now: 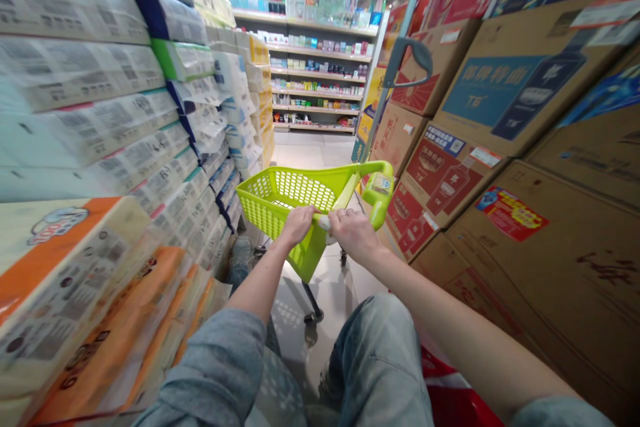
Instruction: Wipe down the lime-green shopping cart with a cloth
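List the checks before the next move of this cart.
1. Left hand at the near rim of the green shopping cart: ok.
2. Right hand close beside it: ok.
3. Cart upright on its wheels: ok.
4. White material between the hands identified: cannot tell, mostly covered by fingers.
5. Generous side room between tissue packs and cardboard cartons: not ok, looks tight.
6. All wheels in view: not ok, some hidden.

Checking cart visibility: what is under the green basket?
A dark leg with a caster, and another caster farther back, on pale floor. The green basket and left forearm cover the remaining underside.
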Tool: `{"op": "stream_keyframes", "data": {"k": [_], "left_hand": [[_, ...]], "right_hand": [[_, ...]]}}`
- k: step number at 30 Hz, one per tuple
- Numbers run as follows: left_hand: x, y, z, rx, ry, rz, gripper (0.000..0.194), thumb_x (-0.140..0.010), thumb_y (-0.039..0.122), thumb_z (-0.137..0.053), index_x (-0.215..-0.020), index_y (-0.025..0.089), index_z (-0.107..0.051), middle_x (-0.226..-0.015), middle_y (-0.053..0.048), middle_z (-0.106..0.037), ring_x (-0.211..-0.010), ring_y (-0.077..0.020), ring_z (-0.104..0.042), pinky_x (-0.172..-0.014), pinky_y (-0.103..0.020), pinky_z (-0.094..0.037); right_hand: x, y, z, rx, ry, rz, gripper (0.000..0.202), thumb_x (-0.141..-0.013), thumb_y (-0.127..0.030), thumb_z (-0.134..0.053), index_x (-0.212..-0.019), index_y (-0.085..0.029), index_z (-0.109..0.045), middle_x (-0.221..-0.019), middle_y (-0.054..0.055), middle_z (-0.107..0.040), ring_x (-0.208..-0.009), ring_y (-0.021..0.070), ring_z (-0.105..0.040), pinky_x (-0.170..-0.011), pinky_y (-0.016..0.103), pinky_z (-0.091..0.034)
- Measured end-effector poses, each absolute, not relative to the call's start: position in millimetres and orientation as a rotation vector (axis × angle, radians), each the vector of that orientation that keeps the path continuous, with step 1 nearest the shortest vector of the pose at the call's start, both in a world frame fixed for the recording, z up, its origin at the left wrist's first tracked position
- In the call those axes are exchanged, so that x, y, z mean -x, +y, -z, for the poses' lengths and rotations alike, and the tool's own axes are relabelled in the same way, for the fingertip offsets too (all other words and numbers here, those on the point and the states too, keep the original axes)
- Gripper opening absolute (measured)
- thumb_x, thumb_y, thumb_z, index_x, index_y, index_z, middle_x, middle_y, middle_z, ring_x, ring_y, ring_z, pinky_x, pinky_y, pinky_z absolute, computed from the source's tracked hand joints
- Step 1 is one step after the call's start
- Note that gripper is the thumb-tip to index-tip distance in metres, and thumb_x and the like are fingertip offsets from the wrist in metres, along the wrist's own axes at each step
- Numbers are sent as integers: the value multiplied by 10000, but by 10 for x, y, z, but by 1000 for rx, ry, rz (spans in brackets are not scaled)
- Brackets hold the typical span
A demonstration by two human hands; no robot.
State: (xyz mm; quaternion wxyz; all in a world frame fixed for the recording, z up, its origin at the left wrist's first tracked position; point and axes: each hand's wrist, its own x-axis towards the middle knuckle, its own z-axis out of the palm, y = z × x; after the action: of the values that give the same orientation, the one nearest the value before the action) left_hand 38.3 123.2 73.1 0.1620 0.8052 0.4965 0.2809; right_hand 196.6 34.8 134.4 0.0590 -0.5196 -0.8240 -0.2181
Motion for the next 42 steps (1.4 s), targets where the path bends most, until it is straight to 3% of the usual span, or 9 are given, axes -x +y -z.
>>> {"op": "stream_keyframes", "data": {"k": [8, 16, 25, 28, 32, 35, 38, 40, 42], "left_hand": [[-510, 1151, -737, -2441, 1512, -708, 451, -960, 292, -173, -990, 201, -614, -1017, -44, -646, -959, -186, -544, -883, -328, -386], [-652, 1072, -705, -2461, 1608, -715, 415, -969, 305, -183, -1017, 187, -578, -1024, -59, -610, -989, -179, -514, -917, -334, -354], [-647, 1081, -674, -2533, 1627, -637, 413, -971, 286, -174, -1034, 182, -570, -1029, -60, -603, -992, -180, -501, -917, -335, -352], [-645, 1087, -710, -2588, 1581, -608, 392, -965, 278, -208, -1057, 178, -576, -1050, -76, -609, -1007, -191, -507, -923, -350, -357], [-624, 1059, -891, -2310, 1396, -698, 498, -968, 349, -156, -1044, 189, -622, -1020, -62, -653, -982, -187, -554, -908, -343, -394], [-645, 1012, -1029, -1926, 1163, -850, 626, -953, 466, -102, -1024, 167, -648, -1060, -63, -667, -977, -184, -585, -882, -319, -433], [-750, 991, -1054, -1836, 1033, -955, 480, -877, 537, -390, -1042, 152, -624, -1020, -66, -675, -928, -193, -603, -833, -305, -459], [-841, 1004, -1021, -1856, 1048, -1020, 400, -781, 480, -579, -1018, 159, -608, -935, -48, -676, -861, -182, -605, -782, -289, -468], [-907, 1036, -985, -1838, 1090, -1094, 314, -755, 418, -613, -932, 159, -595, -828, -27, -658, -772, -162, -595, -716, -272, -468]], "right_hand": [[-2760, 252, -1406, 1307, -2406, 389, 346, -948, -418, -380, -999, -160, -606, -923, 88, -644, -907, 184, -565, -815, 284, -371], [-2519, 470, -1543, 1855, -2263, 322, 536, -974, -406, -227, -830, -154, -677, -845, 102, -700, -801, 166, -634, -726, 247, -387], [-2427, 850, -1593, 2075, -2189, -207, 608, -933, -518, -197, -1022, -172, -689, -1061, 142, -684, -972, 243, -633, -781, 317, -442], [-2487, 938, -1567, 1980, -2082, -350, 600, -952, -467, -149, -1054, -194, -673, -1095, 106, -679, -1000, 232, -624, -817, 322, -448], [-2559, 1038, -1490, 1767, -2040, -440, 408, -934, -307, -296, -1102, -193, -650, -1163, 64, -655, -1016, 190, -608, -813, 267, -453], [-2587, 1077, -1422, 1680, -2008, -431, 364, -853, -295, -487, -1183, -210, -615, -1185, 49, -645, -1019, 190, -604, -826, 261, -452], [-2595, 1090, -1372, 1601, -1923, -426, 393, -792, -328, -593, -1161, -199, -632, -1100, 47, -682, -943, 193, -627, -779, 262, -470], [-2586, 1091, -1355, 1521, -1869, -450, 369, -764, -343, -630, -1093, -180, -666, -1002, 43, -707, -856, 183, -640, -720, 251, -478], [-2563, 1080, -1353, 1456, -1820, -460, 354, -742, -352, -653, -1045, -171, -682, -934, 36, -714, -795, 172, -638, -679, 243, -475]]}}
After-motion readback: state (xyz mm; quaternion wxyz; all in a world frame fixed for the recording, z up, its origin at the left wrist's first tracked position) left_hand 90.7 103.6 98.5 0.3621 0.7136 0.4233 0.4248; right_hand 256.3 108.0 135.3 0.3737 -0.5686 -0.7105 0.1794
